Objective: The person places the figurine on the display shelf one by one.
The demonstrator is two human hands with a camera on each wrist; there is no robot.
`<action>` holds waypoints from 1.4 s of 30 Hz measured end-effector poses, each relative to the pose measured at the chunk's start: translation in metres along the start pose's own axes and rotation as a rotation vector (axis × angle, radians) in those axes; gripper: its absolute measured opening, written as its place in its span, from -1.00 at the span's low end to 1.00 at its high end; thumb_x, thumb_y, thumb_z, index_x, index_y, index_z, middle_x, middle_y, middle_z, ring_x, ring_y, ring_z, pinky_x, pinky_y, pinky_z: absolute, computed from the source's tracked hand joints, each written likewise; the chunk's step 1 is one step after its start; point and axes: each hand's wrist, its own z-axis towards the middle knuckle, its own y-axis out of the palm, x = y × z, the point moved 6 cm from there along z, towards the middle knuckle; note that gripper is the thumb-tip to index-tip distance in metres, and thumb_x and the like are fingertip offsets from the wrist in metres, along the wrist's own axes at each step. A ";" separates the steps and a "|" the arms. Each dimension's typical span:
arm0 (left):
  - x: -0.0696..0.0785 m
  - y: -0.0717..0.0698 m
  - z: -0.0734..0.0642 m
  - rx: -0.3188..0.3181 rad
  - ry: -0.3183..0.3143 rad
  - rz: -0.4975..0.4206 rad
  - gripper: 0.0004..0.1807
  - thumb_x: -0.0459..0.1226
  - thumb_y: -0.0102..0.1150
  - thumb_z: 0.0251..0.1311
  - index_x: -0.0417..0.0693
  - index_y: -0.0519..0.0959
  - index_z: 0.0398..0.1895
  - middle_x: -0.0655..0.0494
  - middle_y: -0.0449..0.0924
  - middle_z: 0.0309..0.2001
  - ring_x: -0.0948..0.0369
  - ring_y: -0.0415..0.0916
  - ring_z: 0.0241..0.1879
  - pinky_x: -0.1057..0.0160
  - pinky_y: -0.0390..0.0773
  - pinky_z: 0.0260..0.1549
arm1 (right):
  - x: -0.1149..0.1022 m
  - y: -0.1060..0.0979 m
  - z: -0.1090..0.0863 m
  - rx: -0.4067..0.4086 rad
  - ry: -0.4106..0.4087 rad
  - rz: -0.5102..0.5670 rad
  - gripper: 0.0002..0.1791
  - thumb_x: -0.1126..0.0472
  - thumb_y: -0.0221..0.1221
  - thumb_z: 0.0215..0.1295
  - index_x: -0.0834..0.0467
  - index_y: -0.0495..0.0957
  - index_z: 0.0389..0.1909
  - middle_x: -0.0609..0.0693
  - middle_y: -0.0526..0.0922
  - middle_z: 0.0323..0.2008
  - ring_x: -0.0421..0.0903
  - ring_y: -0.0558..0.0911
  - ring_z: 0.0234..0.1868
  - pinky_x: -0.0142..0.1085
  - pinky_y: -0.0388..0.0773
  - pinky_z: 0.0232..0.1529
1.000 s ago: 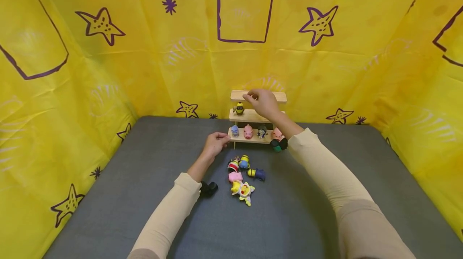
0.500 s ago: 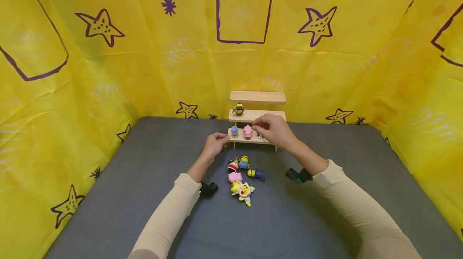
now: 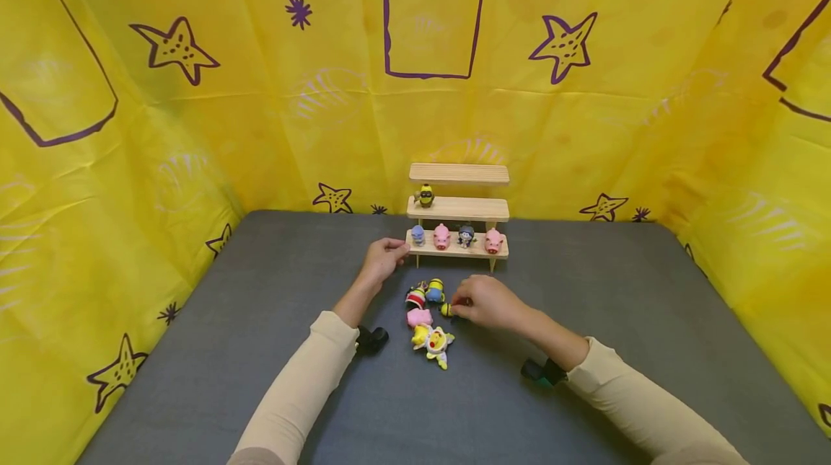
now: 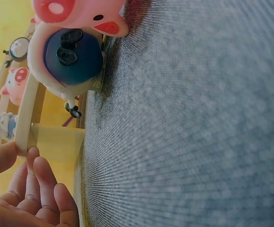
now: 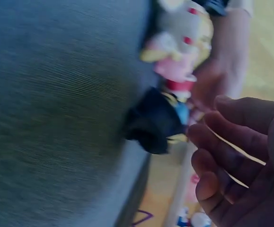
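Note:
A three-tier wooden display shelf point(image 3: 464, 208) stands at the back. My left hand point(image 3: 381, 262) pinches the left end of its lowest tier, thumb on top and fingertips below, as the left wrist view shows. On the table lies a small minion figurine in dark blue point(image 5: 153, 122). My right hand point(image 3: 490, 304) is at it, fingers loosely bent; in the right wrist view the fingertips are beside the figurine, thumb and fingers apart with nothing between them. From the head, only its yellow top point(image 3: 446, 309) shows past my fingers.
Nearby lie a blue-and-yellow minion point(image 3: 436, 290), a red-and-white figurine point(image 3: 416, 298), a pink one point(image 3: 419, 318) and yellow-and-white ones point(image 3: 437, 342). The lowest tier bears a blue figure point(image 3: 418, 236), two pink pigs point(image 3: 493, 240) and a dark-haired figure point(image 3: 466, 236). A yellow-and-black figurine point(image 3: 425, 195) stands on the middle tier.
My right hand has come down from the upper tiers, past the lowest tier, to the dark blue minion on the table. My left hand has kept its hold on the shelf.

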 end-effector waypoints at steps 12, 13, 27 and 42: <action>-0.001 -0.002 -0.001 0.012 0.013 -0.004 -0.69 -0.22 0.20 0.30 -0.24 0.59 0.00 -0.10 0.65 -0.17 0.23 0.50 -0.36 0.34 0.43 -0.34 | 0.000 0.015 -0.008 0.016 0.045 -0.182 -0.75 0.07 0.37 0.13 0.12 0.71 -0.22 -0.07 0.59 -0.38 -0.14 0.50 -0.31 -0.31 0.47 -0.37; -0.001 -0.002 -0.001 0.012 0.014 -0.004 -0.69 -0.23 0.20 0.30 -0.24 0.59 0.00 -0.10 0.66 -0.17 0.23 0.50 -0.37 0.35 0.43 -0.35 | -0.001 0.016 -0.008 0.020 0.042 -0.196 -0.75 0.07 0.38 0.13 0.12 0.71 -0.23 -0.06 0.58 -0.40 -0.14 0.49 -0.33 -0.32 0.46 -0.39; -0.003 -0.001 -0.001 0.015 0.008 0.004 -0.69 -0.21 0.20 0.30 -0.22 0.59 0.00 -0.10 0.66 -0.16 0.22 0.51 -0.37 0.36 0.40 -0.36 | -0.007 0.022 -0.002 0.121 -0.019 -0.383 -0.82 0.09 0.40 0.07 0.10 0.66 -0.51 -0.05 0.60 -0.48 -0.10 0.47 -0.40 -0.29 0.47 -0.38; -0.001 -0.001 -0.001 0.013 0.008 0.000 -0.69 -0.21 0.20 0.30 -0.22 0.59 0.00 -0.10 0.66 -0.17 0.22 0.51 -0.36 0.34 0.42 -0.34 | 0.007 0.016 -0.004 0.223 0.113 -0.167 -0.95 0.30 0.35 0.07 0.21 0.71 -0.49 -0.02 0.72 -0.49 -0.09 0.57 -0.42 -0.25 0.52 -0.30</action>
